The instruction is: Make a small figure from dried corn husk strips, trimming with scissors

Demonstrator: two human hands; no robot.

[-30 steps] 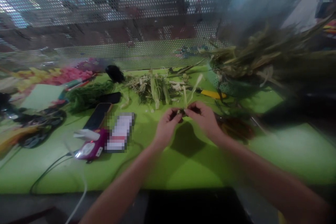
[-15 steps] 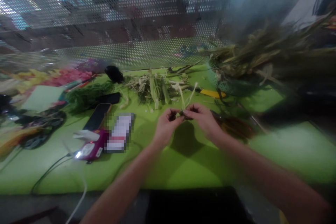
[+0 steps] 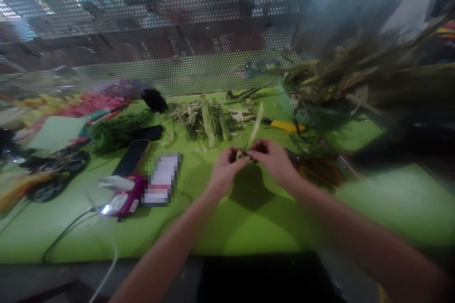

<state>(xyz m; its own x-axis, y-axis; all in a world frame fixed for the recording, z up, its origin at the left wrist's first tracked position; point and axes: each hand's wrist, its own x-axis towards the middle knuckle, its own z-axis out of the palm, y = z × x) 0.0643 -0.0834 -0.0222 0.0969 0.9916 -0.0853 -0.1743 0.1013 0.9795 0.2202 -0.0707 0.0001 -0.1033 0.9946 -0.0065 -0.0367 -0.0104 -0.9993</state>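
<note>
A pale green strip of dried leaf (image 3: 257,123) stands up between my hands, its lower end hidden by the fingers. My left hand (image 3: 226,166) is closed in a pinch on the base of the strip, where a small greenish piece pokes out. My right hand (image 3: 272,157) pinches the same strip from the other side, thumb against forefinger. Both hands hover above the green tabletop (image 3: 220,232) and cast a shadow on it. Beyond them lies a pile of dry leaf strips and scraps (image 3: 199,118).
To the left lie a dark phone (image 3: 132,158), a blurred-out lit phone (image 3: 162,180) and a magenta device (image 3: 128,199) with a cable. A yellow-handled tool (image 3: 287,126) lies behind my right hand. A green basket (image 3: 302,111) heaped with dried leaves stands at the right, before a perforated metal screen (image 3: 159,19).
Two thin pale ends stood apart above my fingers before; now one broader strip rises there, leaning right. My hands have barely moved.
</note>
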